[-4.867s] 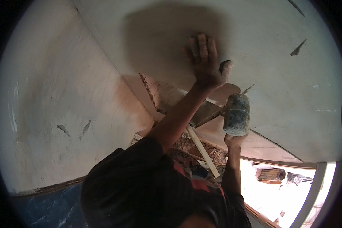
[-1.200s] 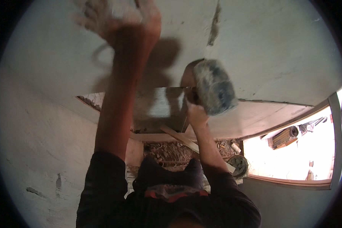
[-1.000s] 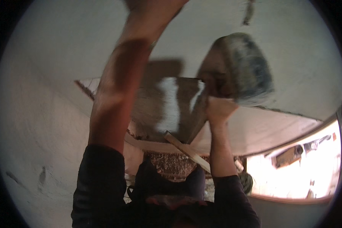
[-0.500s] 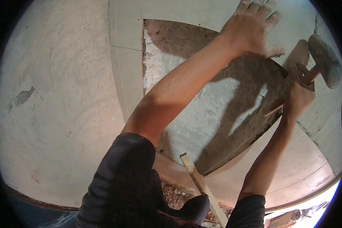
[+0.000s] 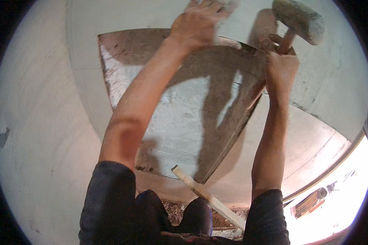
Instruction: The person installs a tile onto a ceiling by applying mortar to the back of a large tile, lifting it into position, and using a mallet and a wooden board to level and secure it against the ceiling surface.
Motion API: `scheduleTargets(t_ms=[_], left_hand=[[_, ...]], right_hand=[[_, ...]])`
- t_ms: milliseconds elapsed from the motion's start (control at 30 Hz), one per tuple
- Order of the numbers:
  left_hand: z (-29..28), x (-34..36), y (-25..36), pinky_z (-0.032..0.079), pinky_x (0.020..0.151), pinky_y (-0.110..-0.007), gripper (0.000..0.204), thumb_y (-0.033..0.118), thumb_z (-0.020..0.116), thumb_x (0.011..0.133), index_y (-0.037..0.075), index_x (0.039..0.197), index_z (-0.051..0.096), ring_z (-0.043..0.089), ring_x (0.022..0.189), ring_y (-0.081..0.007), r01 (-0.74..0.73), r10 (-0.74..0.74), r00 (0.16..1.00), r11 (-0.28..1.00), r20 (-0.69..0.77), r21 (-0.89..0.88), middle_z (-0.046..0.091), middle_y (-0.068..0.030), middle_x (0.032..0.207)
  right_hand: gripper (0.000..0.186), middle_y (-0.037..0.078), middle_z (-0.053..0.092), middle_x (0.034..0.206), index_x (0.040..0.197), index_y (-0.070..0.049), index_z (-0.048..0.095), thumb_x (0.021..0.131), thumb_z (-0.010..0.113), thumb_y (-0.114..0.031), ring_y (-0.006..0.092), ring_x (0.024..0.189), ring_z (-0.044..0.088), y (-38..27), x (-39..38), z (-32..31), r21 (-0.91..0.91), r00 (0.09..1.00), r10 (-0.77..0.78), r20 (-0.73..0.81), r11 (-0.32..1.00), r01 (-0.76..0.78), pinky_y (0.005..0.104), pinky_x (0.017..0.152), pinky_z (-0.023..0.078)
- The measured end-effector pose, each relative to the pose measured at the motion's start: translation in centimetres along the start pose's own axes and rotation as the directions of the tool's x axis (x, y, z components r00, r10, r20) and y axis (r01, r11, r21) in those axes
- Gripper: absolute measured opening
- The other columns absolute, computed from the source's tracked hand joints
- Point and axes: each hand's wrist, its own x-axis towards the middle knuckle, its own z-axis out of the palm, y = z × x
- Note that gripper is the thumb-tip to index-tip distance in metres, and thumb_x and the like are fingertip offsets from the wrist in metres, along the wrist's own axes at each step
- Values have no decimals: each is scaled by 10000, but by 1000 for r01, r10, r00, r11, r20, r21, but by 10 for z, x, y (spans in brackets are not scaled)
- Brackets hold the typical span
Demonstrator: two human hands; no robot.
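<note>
My right hand (image 5: 281, 67) is wrapped round the wooden handle of a mallet (image 5: 299, 21), with its thick dark grey head raised above the fist. The handle's lower part is mostly hidden by the hand. My left hand (image 5: 197, 25) reaches across to the far edge of a four-sided recess (image 5: 180, 118) among pale tiles. Its fingers are stretched out, slightly blurred and partly cut by the top of the picture; nothing shows in them. Grey cement and brown mortar cover the recess bed, and shadows of my arms fall over it.
Large pale tiles (image 5: 41, 134) surround the recess. A thin string (image 5: 228, 150) runs along its right edge. From its near edge a wooden batten (image 5: 208, 197) slants toward my right sleeve. Rubble (image 5: 173, 211) lies around my knees. Beyond the right edge is a bright area with assorted objects.
The view has shifted, moving the whole scene left in the picture. My left hand has moved left along the recess's far edge. The mallet stays in my right hand.
</note>
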Motion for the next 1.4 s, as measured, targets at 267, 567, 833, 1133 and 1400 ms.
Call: scheduleTargets(t_ms=[267, 567, 833, 1133, 1400], left_hand=[[-10, 7, 12, 164, 1279, -508, 1052, 658, 731, 802, 7, 1555, 391, 249, 1536, -408, 49, -65, 989, 992, 134, 119, 291, -207, 1659], [16, 5, -1, 231, 1266, -548, 1205, 839, 679, 612, 154, 1568, 418, 275, 1549, -257, -25, 42, 996, 981, -85, 193, 325, -33, 1669], [13, 1, -2, 231, 1274, -526, 1169, 841, 664, 652, 155, 1567, 421, 298, 1537, -266, -25, 40, 996, 981, -74, 195, 335, -56, 1662], [17, 1, -6, 210, 1260, -552, 1153, 851, 658, 688, 122, 1553, 430, 303, 1535, -316, -61, 77, 992, 988, -104, 143, 346, -118, 1653], [20, -1, -8, 213, 1256, -558, 1150, 893, 607, 674, 108, 1507, 491, 317, 1526, -320, -37, 56, 994, 981, -94, 191, 387, -118, 1628]], right_hand=[[343, 32, 604, 721, 1089, 37, 676, 953, 675, -278, 111, 603, 541, -35, 16, -51, 25, 998, 20, 55, 999, -21, 286, 560, 439], [518, 30, 561, 747, 1156, -14, 659, 1092, 432, -475, 115, 666, 547, -32, 59, -58, -220, 886, -457, -78, 875, 432, 320, 633, 487], [483, 216, 714, 1006, 1256, -48, 668, 1075, 434, -430, 323, 933, 677, -10, 112, -42, -330, 836, -548, 37, 783, 528, 461, 877, 513], [385, 11, 543, 748, 1191, -19, 664, 1043, 475, -320, 112, 589, 509, -6, 86, -64, 126, 996, 12, 89, 992, -23, 300, 533, 450], [450, -32, 463, 691, 1194, -2, 591, 1071, 485, -423, 74, 523, 423, 8, -24, -79, 315, 956, 206, 208, 911, -265, 256, 458, 364]])
